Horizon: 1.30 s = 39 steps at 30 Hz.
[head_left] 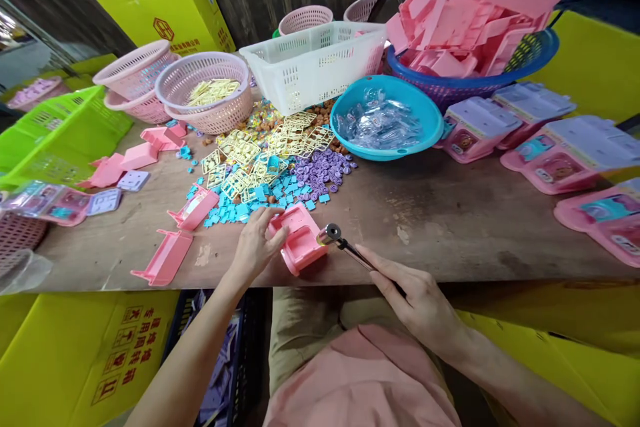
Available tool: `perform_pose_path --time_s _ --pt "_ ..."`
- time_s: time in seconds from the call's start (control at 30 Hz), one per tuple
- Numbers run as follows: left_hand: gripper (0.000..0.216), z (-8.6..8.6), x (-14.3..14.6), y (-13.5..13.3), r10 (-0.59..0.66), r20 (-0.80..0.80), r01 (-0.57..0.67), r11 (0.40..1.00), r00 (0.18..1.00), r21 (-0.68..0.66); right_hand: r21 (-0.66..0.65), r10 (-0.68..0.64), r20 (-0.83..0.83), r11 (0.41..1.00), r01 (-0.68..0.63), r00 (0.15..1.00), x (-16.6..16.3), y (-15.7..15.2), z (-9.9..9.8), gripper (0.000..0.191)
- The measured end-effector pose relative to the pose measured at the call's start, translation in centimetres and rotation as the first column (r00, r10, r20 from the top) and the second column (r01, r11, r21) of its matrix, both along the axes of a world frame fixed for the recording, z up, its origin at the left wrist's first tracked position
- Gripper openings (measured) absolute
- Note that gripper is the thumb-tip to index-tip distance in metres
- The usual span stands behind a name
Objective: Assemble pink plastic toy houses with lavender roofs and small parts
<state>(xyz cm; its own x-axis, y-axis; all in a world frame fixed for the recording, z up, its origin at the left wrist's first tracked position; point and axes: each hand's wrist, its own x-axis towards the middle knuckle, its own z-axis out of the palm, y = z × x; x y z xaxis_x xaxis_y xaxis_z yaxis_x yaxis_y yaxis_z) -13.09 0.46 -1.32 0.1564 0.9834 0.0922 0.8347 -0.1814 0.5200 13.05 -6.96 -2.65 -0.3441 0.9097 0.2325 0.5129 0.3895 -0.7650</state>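
A hollow pink plastic housing lies on the table near its front edge, its open side facing up. My left hand grips it at its left side, thumb and fingers at the rim. In my right hand is a small hammer, held by its thin dark handle. The shiny metal head is at the right side of the housing; I cannot tell whether it touches. Two more pink parts rest on the table left of my left hand.
Small blue, purple and cream pieces are heaped beyond the housing. A blue bowl of clear parts and a white basket stand behind. Assembled pink-and-lilac toys line the right; a green crate is at left.
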Motion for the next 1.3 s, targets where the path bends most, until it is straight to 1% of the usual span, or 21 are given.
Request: perform_pose_path --time_s 0.07,0.17,0.23,0.27,0.33,0.4,0.5,0.57,0.63,0.7,0.83,0.87,0.93,1.0,1.03,1.07,1.13,1.17,1.2,1.23,1.3 --pt "0.023 -0.3 0.2 -0.1 0.009 0.054 -0.009 1.0 0.998 -0.002 0.038 0.007 0.039 0.999 -0.008 0.999 -0.2 -0.4 0.1 0.043" --pt "0.022 -0.4 0.2 -0.1 0.015 0.086 -0.014 1.0 0.996 -0.006 0.133 -0.041 0.086 0.991 0.029 0.995 -0.4 -0.9 0.3 0.046" --pt "0.022 -0.5 0.1 0.0 0.022 0.093 -0.021 1.0 0.995 -0.011 0.202 -0.068 0.161 0.979 0.034 0.985 -0.4 -1.0 0.2 0.045" --pt "0.022 -0.5 0.1 0.0 0.022 0.094 -0.021 1.0 0.995 -0.015 0.214 -0.07 0.211 0.977 0.024 0.975 -0.3 -1.0 0.2 0.045" --pt "0.022 -0.6 0.0 0.0 0.017 0.093 -0.015 1.0 0.996 -0.023 0.196 -0.055 0.285 0.981 -0.002 0.957 -0.3 -0.9 0.3 0.044" --pt "0.022 -0.6 0.0 0.0 0.019 0.09 -0.016 1.0 0.996 -0.027 0.171 -0.043 0.277 0.985 -0.005 0.96 -0.4 -0.8 0.5 0.044" --pt "0.023 -0.7 0.0 0.0 0.024 0.095 -0.023 1.0 0.995 -0.019 0.208 -0.04 0.22 0.978 -0.007 0.975 -0.9 -0.6 1.0 0.045" --pt "0.023 -0.7 0.1 -0.1 0.025 0.1 -0.024 1.0 0.995 -0.015 0.216 -0.009 0.255 0.975 -0.048 0.967 -1.3 -0.6 1.2 0.047" --pt "0.022 -0.7 0.1 -0.1 0.027 0.105 -0.025 1.0 0.994 -0.016 0.182 0.029 0.314 0.979 -0.09 0.949 -1.5 -0.5 1.4 0.048" --pt "0.021 -0.7 0.1 -0.2 0.025 0.108 -0.023 1.0 0.994 -0.02 0.168 0.037 0.321 0.981 -0.095 0.946 -1.8 -0.4 1.5 0.049" --pt "0.021 -0.8 0.1 -0.2 0.017 0.103 -0.015 1.0 0.995 -0.012 0.239 0.058 0.262 0.963 -0.123 0.963 -2.7 -0.4 1.5 0.049" --pt "0.022 -0.8 0.1 -0.2 0.024 0.104 -0.024 1.0 0.994 -0.01 0.233 0.079 0.266 0.962 -0.144 0.961 -3.0 -0.4 1.4 0.05" --pt "0.022 -0.9 0.2 -0.2 0.05 0.118 -0.049 0.999 0.992 -0.014 0.172 0.134 0.267 0.968 -0.184 0.954 -3.4 -0.3 1.3 0.052" --pt "0.022 -1.1 0.3 -0.2 0.067 0.16 -0.065 0.998 0.985 -0.018 0.104 0.165 0.206 0.976 -0.189 0.964 -3.4 -0.1 1.3 0.05" --pt "0.022 -1.1 0.3 -0.2 0.074 0.191 -0.073 0.997 0.979 -0.016 0.099 0.147 0.156 0.982 -0.164 0.977 -3.0 0.2 1.4 0.048" --pt "0.022 -1.1 0.2 -0.2 0.092 0.233 -0.09 0.996 0.968 -0.017 0.112 0.102 0.109 0.987 -0.114 0.989 -2.5 0.5 1.6 0.046" --pt "0.025 -0.9 -0.1 -0.3 0.157 0.356 -0.149 0.988 0.921 -0.049 0.176 -0.071 0.069 0.983 0.058 0.995 -0.6 1.3 2.0 0.043" --pt "0.027 -0.8 -0.3 -0.4 0.199 0.438 -0.18 0.98 0.877 -0.085 0.214 -0.181 0.094 0.964 0.158 0.979 0.6 1.8 2.1 0.041" --pt "0.03 -0.8 -0.6 -0.6 0.241 0.527 -0.199 0.971 0.815 -0.136 0.254 -0.292 0.148 0.935 0.249 0.945 2.0 2.2 2.1 0.04" --pt "0.033 -0.7 -0.8 -0.7 0.282 0.614 -0.203 0.959 0.738 -0.196 0.294 -0.392 0.23 0.9 0.321 0.891 3.5 2.7 1.9 0.04" --pt "0.039 -0.7 -1.2 -1.2 0.354 0.745 -0.178 0.934 0.566 -0.308 0.367 -0.547 0.419 0.832 0.416 0.725 6.5 3.3 1.1 0.04"
